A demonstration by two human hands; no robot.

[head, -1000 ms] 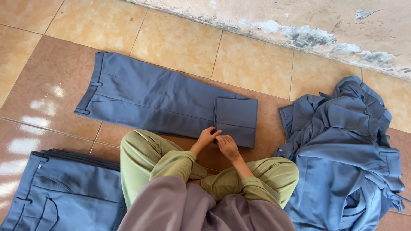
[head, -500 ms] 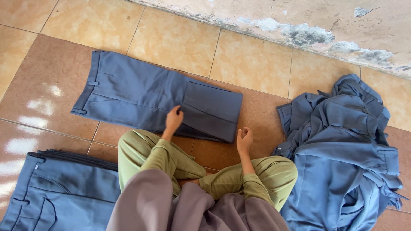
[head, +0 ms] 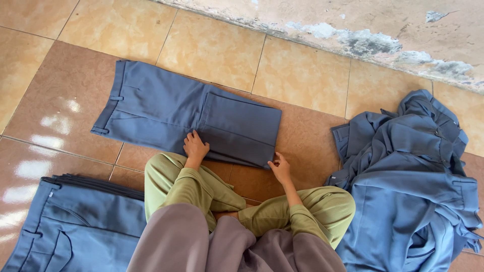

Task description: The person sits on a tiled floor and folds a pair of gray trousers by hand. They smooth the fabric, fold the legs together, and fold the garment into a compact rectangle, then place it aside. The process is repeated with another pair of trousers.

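A floor of glossy tan and brown tiles (head: 302,80) runs up to a stained, flaking wall base (head: 383,40), and the person sits cross-legged on it in olive-green sleeves and trousers, a mauve cloth draped down the front.

Right before the knees lie the blue-grey trousers (head: 156,108), spread flat on the tiles with the waistband and belt loops to the person's left. The leg end has been turned back over the middle, so a doubled panel (head: 242,128) sits on top at the right-hand end. The left hand (head: 194,147) lies palm down on the near edge of the cloth where that panel begins, fingers spread and flat, pressing instead of gripping. The right hand (head: 280,167) is at the panel's near right corner, fingers loosely curled with the tips on or at the hem; whether it pinches the cloth I cannot tell from here.

As a judgement: one fold is made and is being smoothed, and the garment remains long, so at least one more fold appears to be left before it matches the neat stack (head: 75,226) of folded blue trousers by the person's left knee. On the right a rumpled heap (head: 413,171) of the same blue garments lies unfolded, larger than the stack, which suggests much of the work remains.
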